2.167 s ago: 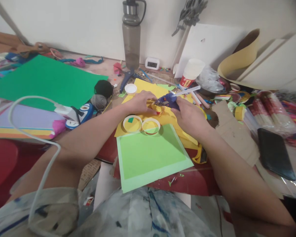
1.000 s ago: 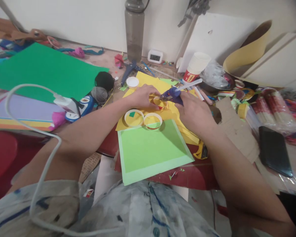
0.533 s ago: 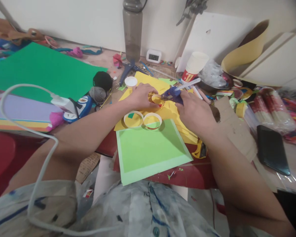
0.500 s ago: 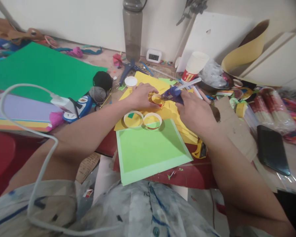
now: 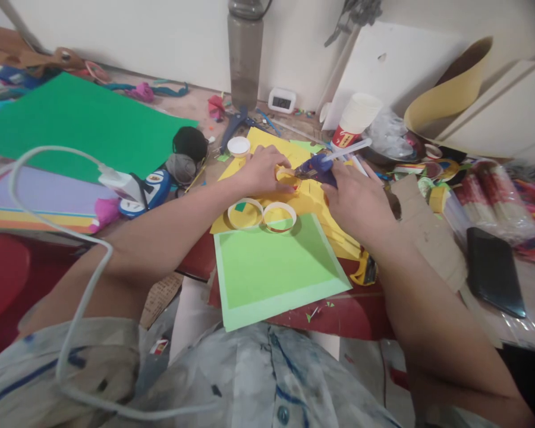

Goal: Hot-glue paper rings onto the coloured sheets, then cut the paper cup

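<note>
My right hand (image 5: 352, 190) is wrapped round a dark blue glue gun (image 5: 314, 169) with a clear glue stick (image 5: 350, 150) jutting from its back. The gun's nozzle points left, at a small ring-shaped piece (image 5: 285, 172) pinched in my left hand (image 5: 265, 169). Both hands are over yellow paper (image 5: 310, 205). Nearer to me, two pale rings stand side by side, the left ring (image 5: 228, 215) and the right ring (image 5: 295, 220). Light green sheets (image 5: 276, 261) lie in front of them.
A tall grey bottle (image 5: 245, 59), a small clock (image 5: 282, 100) and paper cups (image 5: 356, 122) stand at the back. Dark green paper (image 5: 84, 131) lies left, a black phone (image 5: 494, 270) right. A white cable (image 5: 89, 279) crosses my left arm. A yellow cutter (image 5: 361, 268) lies near the edge.
The whole view has shifted slightly, so things sit a little further right. Both hands keep their holds, and the nozzle stays at the small ring.
</note>
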Demonstrator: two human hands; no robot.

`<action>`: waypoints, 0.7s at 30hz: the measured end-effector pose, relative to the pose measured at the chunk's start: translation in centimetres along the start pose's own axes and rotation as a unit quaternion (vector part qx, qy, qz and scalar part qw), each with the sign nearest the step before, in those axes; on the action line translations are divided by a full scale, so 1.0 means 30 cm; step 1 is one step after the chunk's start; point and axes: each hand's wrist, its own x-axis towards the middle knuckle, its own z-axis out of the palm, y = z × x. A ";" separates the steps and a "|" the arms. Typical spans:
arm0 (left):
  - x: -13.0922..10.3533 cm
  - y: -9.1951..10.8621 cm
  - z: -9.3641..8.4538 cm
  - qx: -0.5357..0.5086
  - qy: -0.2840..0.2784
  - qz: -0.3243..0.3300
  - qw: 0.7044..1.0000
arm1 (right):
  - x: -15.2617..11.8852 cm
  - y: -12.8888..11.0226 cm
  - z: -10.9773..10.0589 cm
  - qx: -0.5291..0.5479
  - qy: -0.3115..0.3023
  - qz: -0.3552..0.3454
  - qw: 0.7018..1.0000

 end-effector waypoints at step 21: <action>0.000 0.018 -0.010 -0.019 0.013 -0.034 0.999 | 0.031 -0.022 0.046 0.036 0.003 -0.004 0.999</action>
